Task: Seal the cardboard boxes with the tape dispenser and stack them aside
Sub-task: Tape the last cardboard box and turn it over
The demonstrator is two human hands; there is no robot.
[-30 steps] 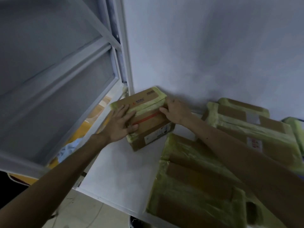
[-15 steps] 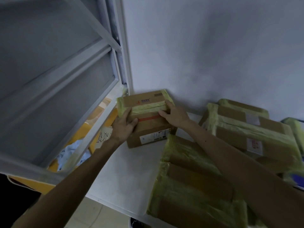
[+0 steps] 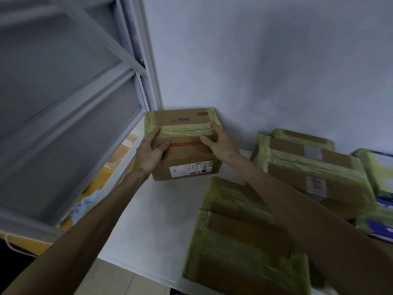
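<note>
small cardboard box (image 3: 187,155): matte brown, rectangular, at the table's far left corner, wrinkled yellow-green tape (image 3: 185,132) over top, white label (image 3: 191,168) on front, contents hidden | left hand (image 3: 150,152), right hand (image 3: 221,144): each grips one end, thumbs on top | table (image 3: 148,220): smooth white | larger taped cartons (image 3: 308,169): table's right, partly cut off | grey metal shelf frame (image 3: 85,99): beyond table's left edge

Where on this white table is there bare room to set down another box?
The largest bare patch of the table lies in front of the small box, bordered by the flat taped box on the right and the table's left edge. A thin strip shows between the small box and the wall-side box. The right half is crowded.
</note>
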